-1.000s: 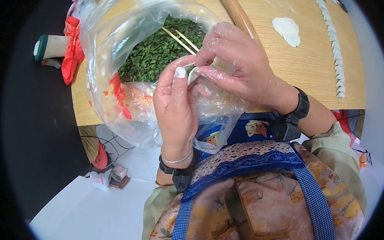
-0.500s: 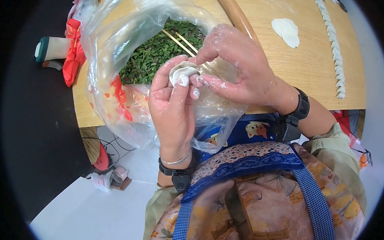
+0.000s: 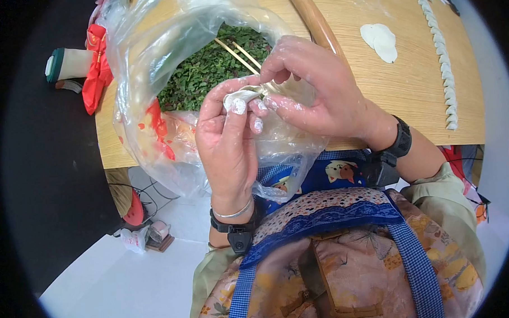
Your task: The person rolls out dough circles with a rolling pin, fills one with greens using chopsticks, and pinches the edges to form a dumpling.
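My left hand holds a half-folded dumpling, its floury thumb pressed on the near side of the white wrapper. A bit of green filling shows at the dumpling's right end. There, the thumb and forefinger of my right hand pinch the wrapper's edge. Flour dusts the fingers of both hands. Just beyond them, chopped green filling lies in a container lined with a clear plastic bag. A pair of chopsticks sticks into the filling, with their lower part hidden behind my right hand.
Several round wrappers lie overlapped on the wooden table. A long row of folded dumplings runs along the right side. A wooden rolling pin lies behind my right hand. A red bag hangs at the left edge.
The dumpling's upper fold has come down against the near side, so its opening looks narrower. My right thumb and forefinger have drawn closer together at its right end.
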The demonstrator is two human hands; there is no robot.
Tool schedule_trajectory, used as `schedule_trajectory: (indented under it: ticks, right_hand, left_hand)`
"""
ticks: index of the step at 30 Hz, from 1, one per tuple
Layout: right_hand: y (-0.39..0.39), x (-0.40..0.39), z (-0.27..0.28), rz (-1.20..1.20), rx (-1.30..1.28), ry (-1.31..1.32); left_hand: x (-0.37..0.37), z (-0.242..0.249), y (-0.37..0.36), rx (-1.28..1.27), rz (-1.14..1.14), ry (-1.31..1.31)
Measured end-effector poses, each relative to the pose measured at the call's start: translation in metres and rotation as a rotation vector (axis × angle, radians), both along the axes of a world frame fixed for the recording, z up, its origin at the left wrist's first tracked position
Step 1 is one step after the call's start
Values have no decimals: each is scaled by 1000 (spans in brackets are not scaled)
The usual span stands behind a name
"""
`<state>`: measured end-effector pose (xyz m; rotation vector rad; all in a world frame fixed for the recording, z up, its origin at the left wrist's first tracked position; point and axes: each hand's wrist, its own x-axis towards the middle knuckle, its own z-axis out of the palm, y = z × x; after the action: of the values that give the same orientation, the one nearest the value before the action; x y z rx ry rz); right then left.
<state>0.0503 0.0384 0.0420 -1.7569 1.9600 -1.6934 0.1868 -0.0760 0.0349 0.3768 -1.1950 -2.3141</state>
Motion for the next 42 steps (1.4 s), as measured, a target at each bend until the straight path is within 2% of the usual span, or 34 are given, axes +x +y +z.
schedule_trajectory:
  ticks: [7, 28, 34, 42]
  right_hand:
    - [-2, -3, -7, 81, 69, 20]
    - [-5, -4, -11, 39, 17, 229]
    - [1, -2, -4, 69, 72, 166]
    - [-1, -3, -10, 89, 118, 205]
  left_hand:
    - [2, -3, -2, -2, -27, 30]
    - [4, -6, -3, 18, -24, 6]
    - [5, -3, -3, -5, -15, -5]
    - [5, -7, -4, -15, -51, 13]
